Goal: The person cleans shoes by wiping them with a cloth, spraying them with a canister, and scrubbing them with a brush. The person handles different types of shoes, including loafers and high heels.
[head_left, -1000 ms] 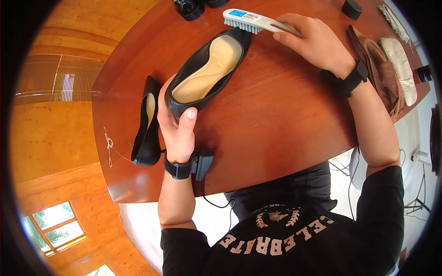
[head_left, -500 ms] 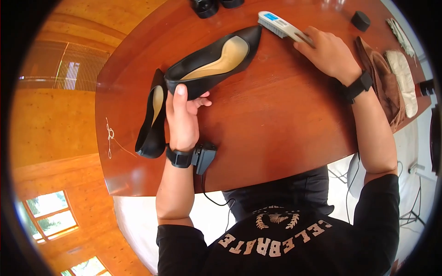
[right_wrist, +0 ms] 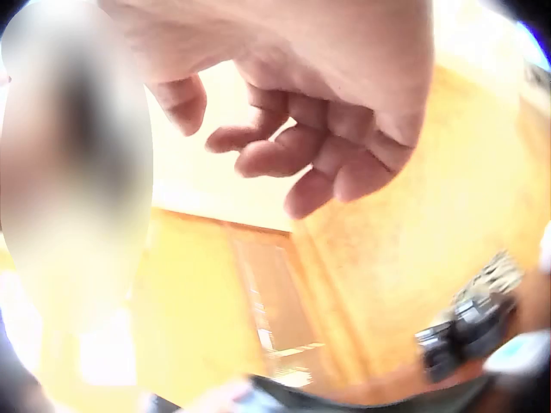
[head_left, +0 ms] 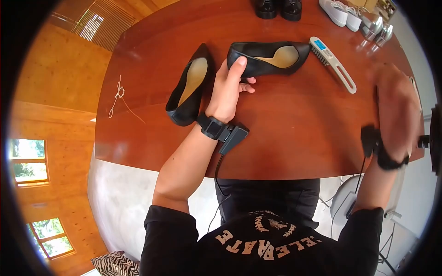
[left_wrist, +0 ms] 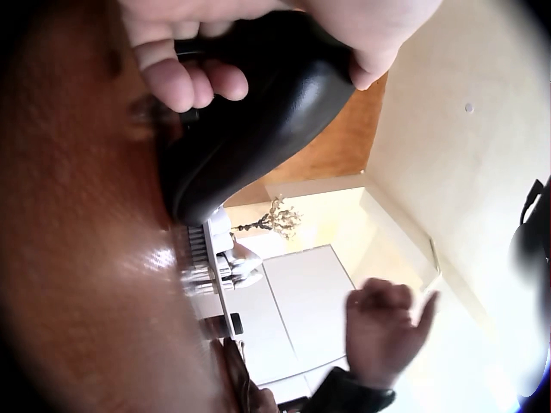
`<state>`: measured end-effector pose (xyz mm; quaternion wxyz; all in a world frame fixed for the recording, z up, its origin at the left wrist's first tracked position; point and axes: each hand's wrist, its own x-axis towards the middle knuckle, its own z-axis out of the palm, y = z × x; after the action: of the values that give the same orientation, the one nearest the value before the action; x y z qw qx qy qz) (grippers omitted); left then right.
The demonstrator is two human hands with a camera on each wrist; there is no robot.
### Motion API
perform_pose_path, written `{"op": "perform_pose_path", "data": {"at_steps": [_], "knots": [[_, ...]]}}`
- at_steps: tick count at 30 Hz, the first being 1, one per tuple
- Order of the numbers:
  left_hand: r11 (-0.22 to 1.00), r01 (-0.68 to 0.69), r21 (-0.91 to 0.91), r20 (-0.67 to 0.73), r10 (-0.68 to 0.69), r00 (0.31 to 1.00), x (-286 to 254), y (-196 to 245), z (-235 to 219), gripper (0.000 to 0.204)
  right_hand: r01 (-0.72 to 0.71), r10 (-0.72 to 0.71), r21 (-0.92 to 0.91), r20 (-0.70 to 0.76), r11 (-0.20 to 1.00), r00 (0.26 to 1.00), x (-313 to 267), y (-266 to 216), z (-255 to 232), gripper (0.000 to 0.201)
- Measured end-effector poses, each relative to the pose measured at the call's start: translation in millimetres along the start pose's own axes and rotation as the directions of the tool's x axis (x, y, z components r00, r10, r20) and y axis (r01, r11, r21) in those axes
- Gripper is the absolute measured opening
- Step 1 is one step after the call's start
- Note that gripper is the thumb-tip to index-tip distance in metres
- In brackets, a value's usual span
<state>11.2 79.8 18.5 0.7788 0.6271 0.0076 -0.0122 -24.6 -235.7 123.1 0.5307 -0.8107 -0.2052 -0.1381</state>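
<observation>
In the head view my left hand (head_left: 228, 89) grips the heel end of a black pointed shoe (head_left: 271, 69), its thumb over the heel edge and its beige insole showing. The left wrist view shows the shoe's black side (left_wrist: 267, 129) close up between thumb and fingers. A second black shoe (head_left: 191, 87) stands on the table just left of the hand. The white brush (head_left: 332, 64) lies on the table beside the held shoe's toe. My right hand (head_left: 398, 108), blurred, is raised at the table's right side; in the right wrist view its fingers (right_wrist: 293, 146) hang loosely curled around nothing.
On the wooden table (head_left: 285, 147), a thin knotted string (head_left: 120, 92) lies at the left. Black shoes (head_left: 278, 8) stand at the back, with white shoes (head_left: 340, 13) and silvery shoes (head_left: 377, 30) at the back right. A cable (head_left: 216, 175) hangs from the left wrist camera.
The right hand has let go of the brush and moved right, away from it. The left hand has turned the held shoe more sideways. The head view has shifted.
</observation>
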Motion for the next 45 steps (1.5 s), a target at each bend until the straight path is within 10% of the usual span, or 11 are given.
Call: {"op": "perform_pose_path", "data": {"at_steps": [4,8,28,33,39,45], "knots": [[1.0,-0.001,0.011,0.013,0.0,1.0,0.3,-0.4,-0.2,0.043,0.151,-0.259,0.631,0.082,0.761,0.963,-38.6,-50.8,35.0,0.028],[1.0,-0.003,0.011,0.01,0.003,1.0,0.7,0.4,-1.2,0.041,0.189,-0.346,0.845,-0.005,0.501,0.938,-53.5,-72.3,64.4,0.029],[1.0,0.015,-0.016,-0.02,-0.016,1.0,1.8,-2.2,-0.4,0.042,0.403,-0.207,0.909,-0.376,0.107,0.903,-103.0,-105.8,78.9,0.048],[1.0,0.002,-0.004,-0.001,-0.002,1.0,2.2,-2.6,-1.8,0.042,0.361,-0.622,0.917,-0.186,0.169,0.761,-38.1,-98.1,73.9,0.047],[1.0,0.009,-0.008,-0.01,-0.01,1.0,0.9,-0.4,0.1,0.042,0.062,-0.524,0.983,0.038,0.172,0.851,-50.3,-90.9,35.5,0.034],[1.0,0.003,-0.006,-0.011,-0.004,1.0,1.3,-1.0,-0.2,0.041,0.292,-0.453,0.947,-0.204,0.133,0.868,-55.6,-105.8,67.1,0.045]]}}
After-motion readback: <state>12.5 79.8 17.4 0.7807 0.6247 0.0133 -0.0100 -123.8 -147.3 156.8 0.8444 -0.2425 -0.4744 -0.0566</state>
